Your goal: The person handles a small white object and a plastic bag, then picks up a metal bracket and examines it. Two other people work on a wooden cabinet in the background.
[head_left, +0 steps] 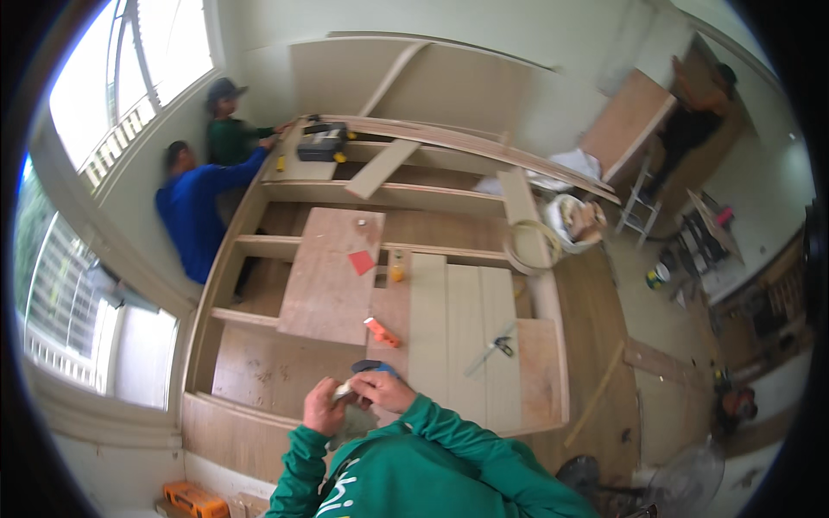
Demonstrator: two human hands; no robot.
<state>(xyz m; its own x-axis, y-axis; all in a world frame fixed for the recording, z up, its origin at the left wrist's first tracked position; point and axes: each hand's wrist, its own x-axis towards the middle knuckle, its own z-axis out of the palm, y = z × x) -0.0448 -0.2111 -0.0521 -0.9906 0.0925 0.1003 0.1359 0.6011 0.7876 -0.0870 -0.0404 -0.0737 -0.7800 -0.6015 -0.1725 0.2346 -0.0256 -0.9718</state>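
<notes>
Close in front of my body, my left hand (324, 407) and my right hand (387, 393) meet with bent fingers at a small whitish piece (344, 389). Its kind is too small to tell, and the fingers partly cover it. Just beyond my right hand lies a blue and dark curved object (373, 367). Farther out, an orange hand tool (381, 332) lies on a reddish-brown board. A small bottle with orange-yellow contents (397, 267) stands near a red square sheet (361, 262). Pale planks (464, 315) lie to the right, with a clear ruler-like strip (482, 358) on them.
A large wooden frame with compartments (389, 192) spreads before me. A dark toolbox (323, 143) sits at its far left. Two people (192, 207) are at its left side; another person (691, 116) stands on a stepladder (637, 203). A full white sack (570, 226) is at the right.
</notes>
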